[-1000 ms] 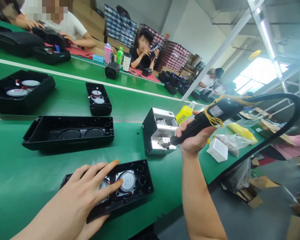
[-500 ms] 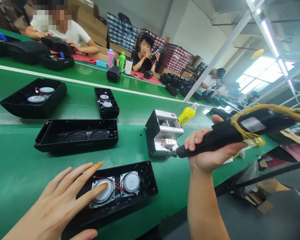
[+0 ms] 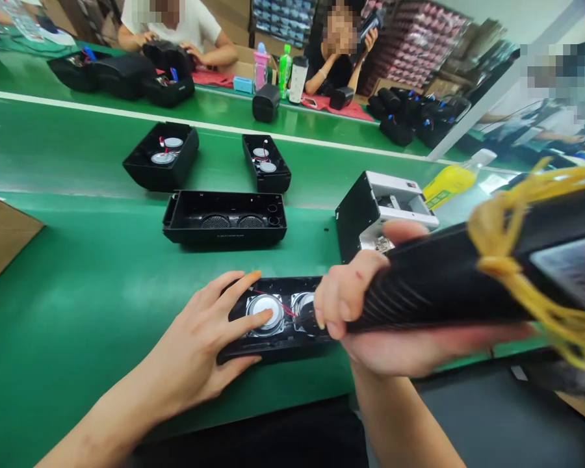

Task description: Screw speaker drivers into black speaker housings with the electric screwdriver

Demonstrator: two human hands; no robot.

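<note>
A black speaker housing (image 3: 287, 351) lies open side up on the green bench, with two round speaker drivers (image 3: 266, 314) and red wires inside. My left hand (image 3: 214, 325) grips its left end, thumb along the near wall, index finger on the left driver and the other fingers at the far rim. In my right hand (image 3: 351, 305) is a black electric screwdriver (image 3: 429, 279) with yellow bands tied round it, fingers wrapped about its ribbed grip. The right hand covers the housing's right end, and the screwdriver's tip is hidden.
Behind stands an empty housing (image 3: 224, 239), with two driver-fitted housings (image 3: 163, 162) beyond. A screw feeder (image 3: 370, 208) and a yellow bottle (image 3: 455, 182) stand at right. A cardboard box (image 3: 4, 240) sits at left. People work across the bench (image 3: 102, 266).
My view has swung right and down. The left hand has settled onto the housing's end, and the right hand has brought the screwdriver closer, over the housing's right end.
</note>
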